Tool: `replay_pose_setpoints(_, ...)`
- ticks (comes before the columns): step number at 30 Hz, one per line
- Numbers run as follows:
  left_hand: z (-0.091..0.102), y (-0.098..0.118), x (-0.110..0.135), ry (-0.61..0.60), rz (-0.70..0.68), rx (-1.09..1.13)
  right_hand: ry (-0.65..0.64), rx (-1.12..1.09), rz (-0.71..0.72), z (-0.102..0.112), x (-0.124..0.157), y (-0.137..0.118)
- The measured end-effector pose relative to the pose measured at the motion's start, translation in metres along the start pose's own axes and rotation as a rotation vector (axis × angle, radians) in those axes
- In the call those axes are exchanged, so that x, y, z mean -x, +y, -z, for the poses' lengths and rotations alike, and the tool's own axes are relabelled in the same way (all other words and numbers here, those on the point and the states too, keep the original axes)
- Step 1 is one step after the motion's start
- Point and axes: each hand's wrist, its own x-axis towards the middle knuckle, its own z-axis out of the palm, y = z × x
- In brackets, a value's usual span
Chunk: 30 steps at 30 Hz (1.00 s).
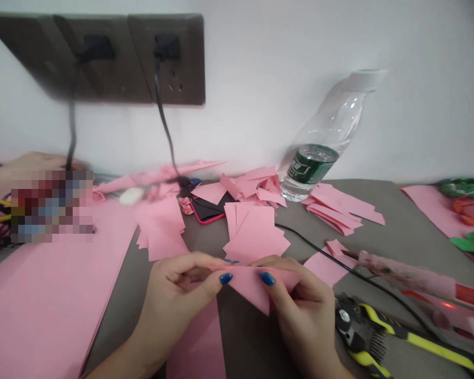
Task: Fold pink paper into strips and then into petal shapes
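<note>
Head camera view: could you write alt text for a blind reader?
A left hand and right hand with blue nails pinch folded pink paper above a grey table. Pink paper scraps, a tilted plastic water bottle and yellow-handled pliers lie nearby.

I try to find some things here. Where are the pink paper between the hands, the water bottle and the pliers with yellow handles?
pink paper [248, 287], head view, middle of the sheet
water bottle [310, 164], head view, green label
yellow-handled pliers [438, 350], head view, yellow handle
</note>
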Motion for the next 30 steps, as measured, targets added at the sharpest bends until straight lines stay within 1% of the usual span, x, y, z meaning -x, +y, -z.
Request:
replay_pose_setpoints(3, -0.001, 0.001, -0.001, 0.021, -0.011, 0.001, -0.003, -0.017, -0.003, -0.001, 0.000, 0.001)
replay_pose_setpoints(11, 0.001, 0.003, -0.001, 0.017, 0.003, 0.013, 0.004, -0.027, -0.018, 0.000, 0.001, 0.004)
replay_pose_setpoints(16, 0.004, 0.002, -0.002, 0.006, -0.041, -0.102, -0.006, -0.033, -0.055, 0.001, 0.003, 0.006)
replay_pose_setpoints(18, 0.006, 0.003, -0.001, -0.010, -0.096, -0.165, -0.007, -0.039, -0.062, 0.001, 0.003, 0.006)
replay_pose_setpoints(20, 0.008, 0.004, -0.001, -0.020, -0.181, -0.246, -0.012, -0.036, -0.070, 0.002, 0.002, 0.006)
replay_pose_setpoints(23, 0.010, 0.006, -0.001, -0.025, -0.372, -0.389, -0.017, -0.022, -0.079, 0.001, 0.002, 0.006)
replay_pose_setpoints(25, 0.012, 0.006, -0.002, -0.048, -0.502, -0.454, -0.015, -0.014, -0.082, 0.001, 0.002, 0.006)
replay_pose_setpoints(26, 0.012, 0.006, -0.003, -0.067, -0.543, -0.472, -0.013, -0.009, -0.082, 0.001, 0.002, 0.006)
replay_pose_setpoints(28, 0.013, 0.005, -0.004, -0.102, -0.562, -0.495, -0.014, 0.004, -0.081, 0.001, 0.002, 0.006)
replay_pose_setpoints(30, 0.014, 0.003, -0.004, -0.103, -0.539, -0.523, -0.031, 0.017, -0.078, 0.001, 0.002, 0.006)
